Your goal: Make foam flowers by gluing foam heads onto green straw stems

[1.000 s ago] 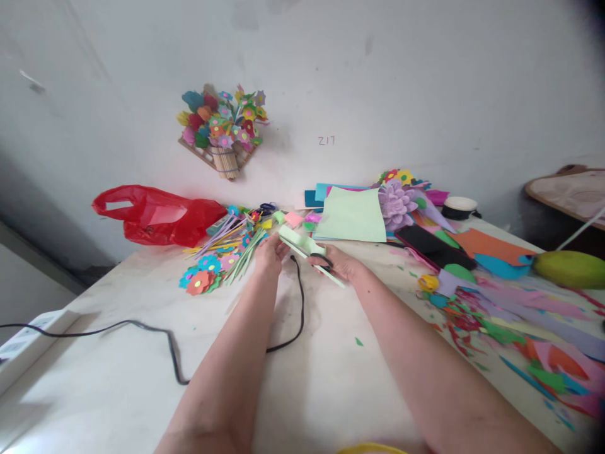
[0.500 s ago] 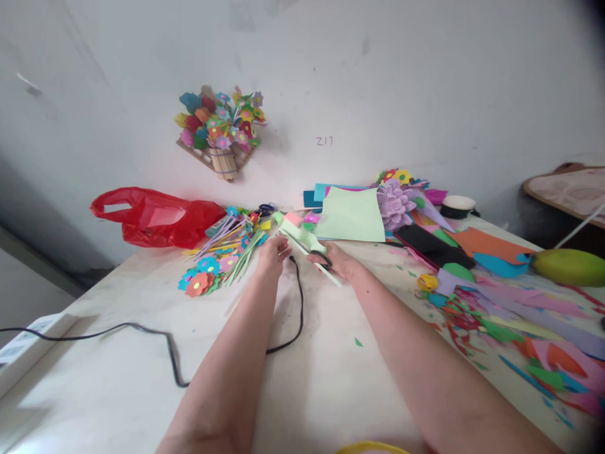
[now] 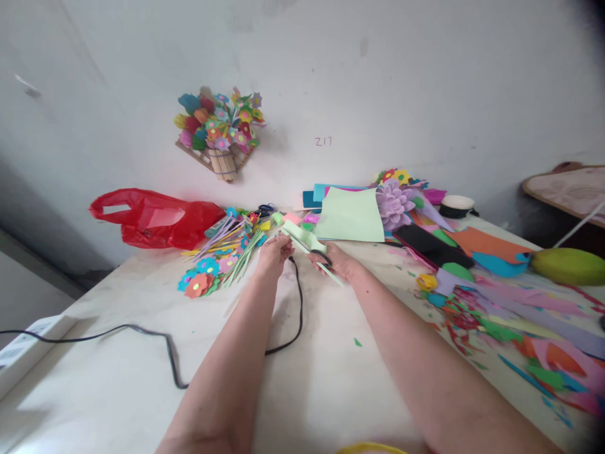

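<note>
My left hand is closed with its fingertips on the end of a narrow pale green paper strip. Black-handled scissors are in the grip of my right hand, their blades lying along the paper and pointing toward my left hand. A thin tail of the same green slants down below the right hand. Behind both hands rests a larger pale green sheet. Left of my left hand lie thin paper sticks and cut-out flowers.
A red plastic bag sits at the back left. The black cable runs under my left forearm. Along the right are a dark phone, an orange sheet and many colourful scraps. A flower basket hangs on the wall.
My left hand has shifted very slightly to the right, its fingers curled closer on the strip. The scissors and my right hand look nearly unmoved.
</note>
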Motion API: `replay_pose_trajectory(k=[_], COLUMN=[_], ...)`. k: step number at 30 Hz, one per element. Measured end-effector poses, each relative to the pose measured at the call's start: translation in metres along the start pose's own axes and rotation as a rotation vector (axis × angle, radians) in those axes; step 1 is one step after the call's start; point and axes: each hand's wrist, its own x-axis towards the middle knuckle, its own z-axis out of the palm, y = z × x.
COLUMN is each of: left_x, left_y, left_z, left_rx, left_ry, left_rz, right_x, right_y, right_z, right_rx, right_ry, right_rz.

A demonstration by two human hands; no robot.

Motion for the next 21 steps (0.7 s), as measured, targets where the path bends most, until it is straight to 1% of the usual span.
replay_pose_trajectory(k=[8, 13, 18, 21], left_x=[-0.0019, -0.0013, -0.0031, -0.0024], left_y=[-0.0025, -0.0033, -0.0019, -0.001], left_z=[0.0011, 0.0001, 0.0019, 0.0022], left_rx=[0.053, 0.047, 0.029, 0.004], left_ry=[-0.04, -0.032, -0.042, -0.016], left_rz=[0.0, -0.004, -0.003, -0.014], right_x=[0.0025, 0.0046, 0.0034, 0.0015], right_y=[0.0034, 0.0055, 0.004, 0.0018], right_z=[-0.0031, -0.0023, -0.0011, -0.0004], right_rx=[0.022, 0.029, 0.021, 0.013], right_ry=[-0.019, -0.007, 0.035, 0.042], right_rz=[-0.025, -0.021, -0.055, -0.053])
